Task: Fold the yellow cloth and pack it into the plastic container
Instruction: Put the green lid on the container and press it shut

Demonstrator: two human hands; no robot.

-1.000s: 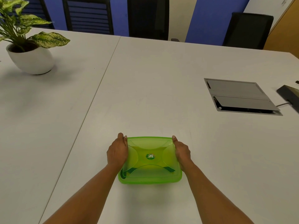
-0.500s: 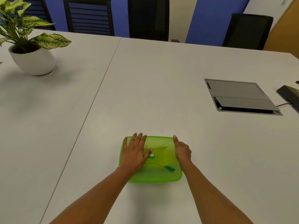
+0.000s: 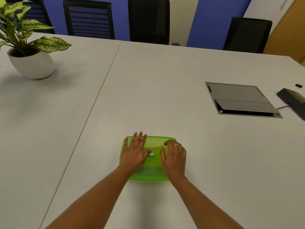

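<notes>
Both hands flat on the container lid (image 3: pixel 152 169), low centre. Surface (image 3: pixel 148 96) bare from 10 to 1 o'clock. Plant pot (image 3: pixel 31 65) far off at 10. Cable hatch (image 3: pixel 239 100) at 2, black device (image 3: pixel 293 100) beyond it. Chairs (image 3: pixel 148 19) line the far edge.

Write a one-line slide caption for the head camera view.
Left hand and right hand rest flat on the closed green plastic container on a white table.
</notes>
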